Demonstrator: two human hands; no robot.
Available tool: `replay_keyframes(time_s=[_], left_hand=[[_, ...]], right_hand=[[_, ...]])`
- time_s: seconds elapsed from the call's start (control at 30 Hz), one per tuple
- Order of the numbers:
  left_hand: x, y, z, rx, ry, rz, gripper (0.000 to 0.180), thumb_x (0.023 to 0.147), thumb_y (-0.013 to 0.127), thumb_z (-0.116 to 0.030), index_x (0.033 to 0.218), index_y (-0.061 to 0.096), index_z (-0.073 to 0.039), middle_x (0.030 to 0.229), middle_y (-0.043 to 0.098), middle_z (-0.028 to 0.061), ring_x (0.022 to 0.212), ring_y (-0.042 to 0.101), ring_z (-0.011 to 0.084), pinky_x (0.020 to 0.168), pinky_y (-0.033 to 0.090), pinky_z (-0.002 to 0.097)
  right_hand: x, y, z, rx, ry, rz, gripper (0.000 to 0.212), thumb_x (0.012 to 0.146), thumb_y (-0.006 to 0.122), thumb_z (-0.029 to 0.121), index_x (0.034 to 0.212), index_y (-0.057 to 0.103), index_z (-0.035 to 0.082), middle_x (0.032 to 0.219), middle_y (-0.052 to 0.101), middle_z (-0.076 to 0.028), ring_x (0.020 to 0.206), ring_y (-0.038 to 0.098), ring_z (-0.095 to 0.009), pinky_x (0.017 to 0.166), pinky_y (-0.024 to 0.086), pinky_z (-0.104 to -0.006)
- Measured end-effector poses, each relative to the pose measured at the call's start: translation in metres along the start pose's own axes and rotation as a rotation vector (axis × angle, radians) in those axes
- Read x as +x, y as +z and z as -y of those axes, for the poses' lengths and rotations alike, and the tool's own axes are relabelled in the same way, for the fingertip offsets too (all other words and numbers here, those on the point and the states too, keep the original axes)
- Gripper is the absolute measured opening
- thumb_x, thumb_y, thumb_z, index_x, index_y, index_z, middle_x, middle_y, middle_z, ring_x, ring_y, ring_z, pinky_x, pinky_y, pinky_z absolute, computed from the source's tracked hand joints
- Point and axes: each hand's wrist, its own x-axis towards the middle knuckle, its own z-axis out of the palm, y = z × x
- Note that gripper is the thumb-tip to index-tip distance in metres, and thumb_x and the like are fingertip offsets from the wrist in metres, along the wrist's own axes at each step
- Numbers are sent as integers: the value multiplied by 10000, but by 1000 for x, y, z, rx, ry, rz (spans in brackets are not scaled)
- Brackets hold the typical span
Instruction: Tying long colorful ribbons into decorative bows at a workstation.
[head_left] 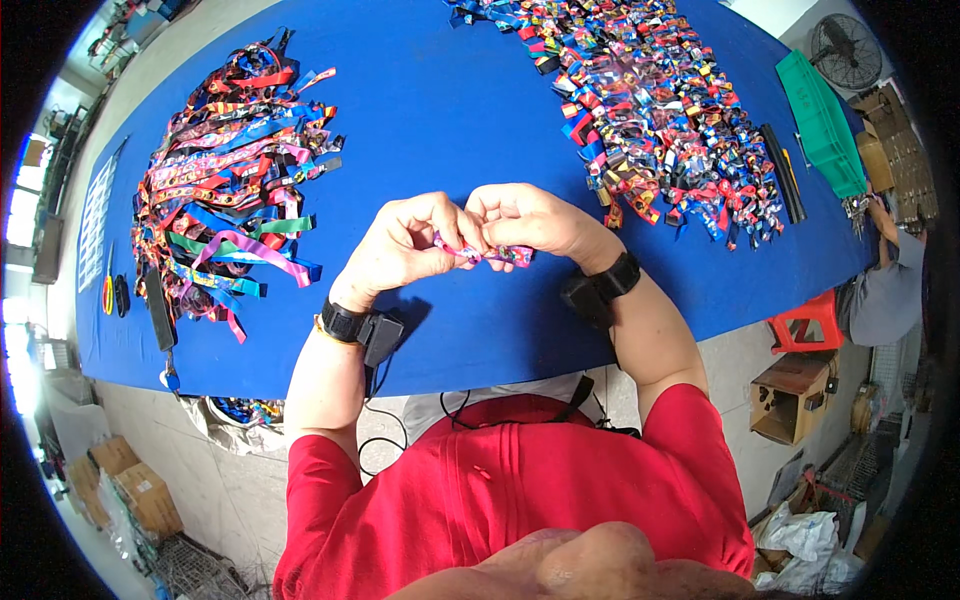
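Observation:
My two hands meet above the blue-covered table (450, 330), both closed on one short pink printed ribbon (518, 256). Thumb and fingers of my left hand (415, 240) pinch its left part, and my right hand (525, 220) grips the ribbon from the other side. It looks folded or looped, but my fingers cover much of it. To the left lies a loose heap of long colourful printed ribbons (225, 180). On the right spreads a thick bed of short, folded ribbon pieces (650, 110), similar in look to the held one.
Scissors (108, 294) lie near the table's left edge. At the right edge are a dark strip (782, 172) and a tilted green crate (820, 125). Beyond are a fan (843, 52), a red stool (808, 322), a cardboard box (793, 398) and another person (888, 290).

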Motion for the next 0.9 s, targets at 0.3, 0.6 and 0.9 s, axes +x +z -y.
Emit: replay_keyframes(time_s=[0.3,0.6,0.9], left_hand=[[3,-2,5,77,93,-1,164,832,672,82,879,568,-35,1075,655,126,1009,631,197,863,528,335],[9,-2,1,619,226,-325,196,814,768,-51,991,683,-39,1111,639,68,1079,582,158,960,460,324],[10,-10,13,375,-104,-504,185,940,682,-181,1013,653,-14,898,667,6,793,590,70,758,486,228]], right_hand=[[2,-4,-1,-49,-29,-28,96,925,546,128,973,572,49,815,616,-32,659,574,-83,545,446,-211],[6,-14,-14,-71,-76,-262,34,945,530,93,954,546,65,840,600,-11,691,548,-62,567,435,-203],[11,-17,-22,-133,-213,-348,17,928,554,56,946,552,56,834,580,17,744,524,-39,643,429,-197]])
